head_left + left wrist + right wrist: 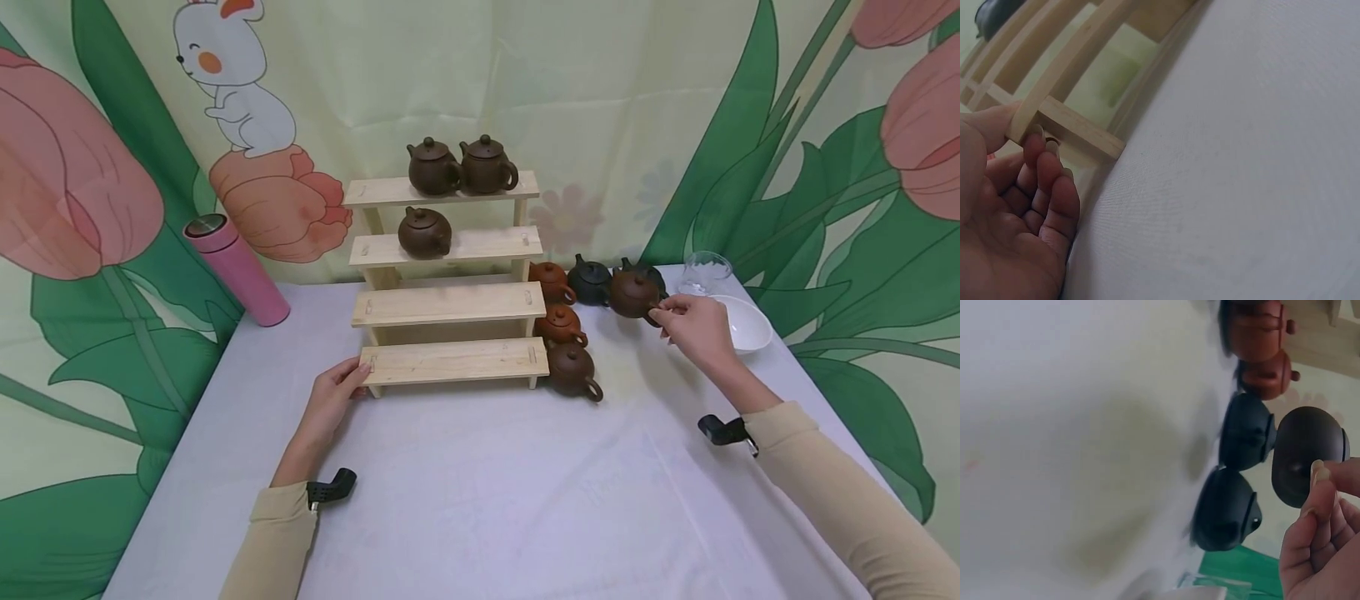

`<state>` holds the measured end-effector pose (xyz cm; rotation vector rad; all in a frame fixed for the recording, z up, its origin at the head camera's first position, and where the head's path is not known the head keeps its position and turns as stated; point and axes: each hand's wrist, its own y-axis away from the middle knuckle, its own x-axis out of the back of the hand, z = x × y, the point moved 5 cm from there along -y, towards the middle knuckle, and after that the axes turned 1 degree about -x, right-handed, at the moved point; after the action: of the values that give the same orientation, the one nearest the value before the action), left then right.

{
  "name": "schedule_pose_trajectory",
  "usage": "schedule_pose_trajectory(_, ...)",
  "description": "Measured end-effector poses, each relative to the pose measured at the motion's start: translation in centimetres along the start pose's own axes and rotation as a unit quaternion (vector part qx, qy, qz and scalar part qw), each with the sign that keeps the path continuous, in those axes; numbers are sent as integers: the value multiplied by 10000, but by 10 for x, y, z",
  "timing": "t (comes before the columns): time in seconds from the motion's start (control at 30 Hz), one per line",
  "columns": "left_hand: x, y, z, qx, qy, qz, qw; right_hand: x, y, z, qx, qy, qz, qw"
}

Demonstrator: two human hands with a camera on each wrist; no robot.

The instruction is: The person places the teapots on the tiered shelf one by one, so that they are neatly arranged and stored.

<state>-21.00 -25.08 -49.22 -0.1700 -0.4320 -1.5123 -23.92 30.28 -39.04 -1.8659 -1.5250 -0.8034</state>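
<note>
My right hand (697, 329) pinches the handle of a dark brown teapot (632, 293) between thumb and fingers. In the right wrist view that teapot (1304, 447) is held up off the white cloth, beside two black teapots (1244, 432). With my left hand (333, 404) I grip the left end of the lowest board of a four-step wooden stand (450, 304); the left wrist view shows the thumb and curled fingers around the board's corner (1025, 119). Two dark brown teapots (431, 171) sit side by side on the top step, and a rounder one (424, 233) on the step below.
Right of the stand are two reddish-brown teapots (558, 323), a brown teapot (572, 371) and black teapots (589, 282). A clear glass bowl (707, 271) and a white bowl (750, 325) stand at the back right. A pink flask (240, 271) is at the back left.
</note>
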Motion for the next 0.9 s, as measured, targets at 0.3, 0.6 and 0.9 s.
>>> schedule_pose_trajectory(0.3, 0, 0, -2, -32, 21, 32, 10000, 6, -5, -23, 220, -147, 27, 9996)
schedule_pose_trajectory(0.6, 0, 0, -2, -58, 37, 37, 10000, 12, -11, -47, 374, -250, 206, 9988)
schedule_pose_trajectory(0.9, 0, 0, -2, -46, 53, 37, 10000, 11, -16, -67, 676, -231, 434, 9965)
